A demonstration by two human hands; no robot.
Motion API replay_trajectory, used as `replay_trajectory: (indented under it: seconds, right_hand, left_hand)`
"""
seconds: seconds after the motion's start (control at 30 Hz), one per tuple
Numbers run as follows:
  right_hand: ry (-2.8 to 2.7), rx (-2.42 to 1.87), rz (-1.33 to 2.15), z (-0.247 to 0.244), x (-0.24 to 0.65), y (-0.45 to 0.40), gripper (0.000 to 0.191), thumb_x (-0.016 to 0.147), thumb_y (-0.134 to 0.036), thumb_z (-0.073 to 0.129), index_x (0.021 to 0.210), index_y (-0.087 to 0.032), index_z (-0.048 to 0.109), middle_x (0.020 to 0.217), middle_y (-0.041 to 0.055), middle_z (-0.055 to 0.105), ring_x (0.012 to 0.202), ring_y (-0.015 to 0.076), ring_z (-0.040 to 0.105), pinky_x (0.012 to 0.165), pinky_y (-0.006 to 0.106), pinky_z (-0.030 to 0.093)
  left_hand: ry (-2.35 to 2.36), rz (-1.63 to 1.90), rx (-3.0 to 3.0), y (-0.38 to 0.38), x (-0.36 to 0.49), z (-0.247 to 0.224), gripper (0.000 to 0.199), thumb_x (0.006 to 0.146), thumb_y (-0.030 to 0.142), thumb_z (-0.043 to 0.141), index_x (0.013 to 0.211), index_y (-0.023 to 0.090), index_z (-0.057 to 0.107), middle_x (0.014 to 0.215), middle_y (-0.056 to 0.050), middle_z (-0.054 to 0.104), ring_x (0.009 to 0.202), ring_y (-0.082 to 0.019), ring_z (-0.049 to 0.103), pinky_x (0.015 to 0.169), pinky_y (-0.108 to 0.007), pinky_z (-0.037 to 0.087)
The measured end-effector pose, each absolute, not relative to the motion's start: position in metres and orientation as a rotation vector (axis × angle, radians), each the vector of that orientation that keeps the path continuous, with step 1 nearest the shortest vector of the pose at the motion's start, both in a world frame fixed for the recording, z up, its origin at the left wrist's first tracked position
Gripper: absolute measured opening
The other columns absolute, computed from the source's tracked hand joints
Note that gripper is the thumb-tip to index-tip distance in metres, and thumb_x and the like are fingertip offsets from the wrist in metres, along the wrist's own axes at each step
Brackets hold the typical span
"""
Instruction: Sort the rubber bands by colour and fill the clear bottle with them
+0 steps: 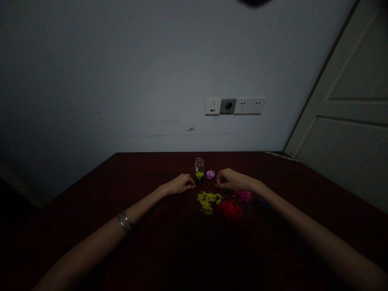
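Both of my hands rest low over the dark red table, one on each side of a clear glass jar [199, 165] and a pink lid [210, 174]. Yellow pieces lie in the bottom of the jar, which stands upright and uncapped. My left hand [182, 184] is closed, with a bit of yellow band at its fingertips beside the jar's base. To the right of the lid, my right hand [228, 179] pinches another small yellow band [216, 185]. Nearer me lies a pile of yellow bands [209, 199], with a red pile [230, 210] touching its right side.
Right of the red pile is a magenta pile [244, 197], and a dark blue one [263, 202] is partly hidden by my right forearm. Behind the table [145, 161] rises a wall with sockets [248, 106]. A panelled door [348, 105] stands at the right.
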State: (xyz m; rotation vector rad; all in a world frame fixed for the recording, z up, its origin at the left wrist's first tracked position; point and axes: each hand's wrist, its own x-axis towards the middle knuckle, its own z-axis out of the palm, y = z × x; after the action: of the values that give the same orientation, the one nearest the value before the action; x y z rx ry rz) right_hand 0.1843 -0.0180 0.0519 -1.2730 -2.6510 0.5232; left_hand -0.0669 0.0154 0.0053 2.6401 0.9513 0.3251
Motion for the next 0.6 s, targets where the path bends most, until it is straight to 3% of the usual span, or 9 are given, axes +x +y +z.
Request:
replay_trajectory:
  seconds: [0.17, 0.33, 0.43, 0.6]
  right_hand:
    - [-2.665, -1.258, 0.627, 0.026, 0.181, -0.027, 0.019, 0.067, -0.017, 0.053, 0.078, -0.011, 0.067, 0.071, 0.0056, 0.065, 0.058, 0.0117, 0.054, 0.051, 0.020, 0.037]
    - [-2.603, -1.181, 0.767, 0.018, 0.175, -0.026, 0.031, 0.070, -0.031, 0.056, 0.093, -0.012, 0.065, 0.075, 0.0055, 0.065, 0.061, 0.0127, 0.056, 0.051, 0.020, 0.039]
    - [-2.643, -1.134, 0.779, 0.019, 0.170, -0.028, 0.037, 0.064, -0.037, 0.063, 0.092, -0.012, 0.066, 0.076, 0.0044, 0.064, 0.062, 0.0128, 0.055, 0.051, 0.020, 0.038]
    - [-2.711, -1.056, 0.674, 0.019, 0.160, -0.034, 0.020, 0.064, -0.026, 0.062, 0.077, -0.012, 0.068, 0.067, 0.0010, 0.061, 0.057, 0.0099, 0.049, 0.050, 0.018, 0.033]
  left_hand:
    - [1.000, 0.354, 2.712, 0.010, -0.063, -0.001, 0.016, 0.079, 0.014, 0.045, 0.079, 0.011, 0.061, 0.080, -0.006, 0.060, 0.071, -0.012, 0.053, 0.066, -0.021, 0.039]
    - [1.034, 0.414, 2.648, -0.009, -0.056, -0.003, 0.018, 0.080, 0.015, 0.043, 0.079, 0.011, 0.061, 0.080, -0.006, 0.060, 0.073, -0.013, 0.054, 0.067, -0.022, 0.039]
    - [1.040, 0.459, 2.555, -0.023, -0.048, -0.003, 0.019, 0.079, 0.015, 0.044, 0.080, 0.011, 0.062, 0.080, -0.006, 0.061, 0.073, -0.013, 0.054, 0.067, -0.021, 0.039]
    - [0.965, 0.415, 2.447, -0.045, -0.037, 0.006, 0.022, 0.076, 0.028, 0.053, 0.086, 0.012, 0.064, 0.077, -0.004, 0.060, 0.068, -0.012, 0.052, 0.062, -0.020, 0.038]
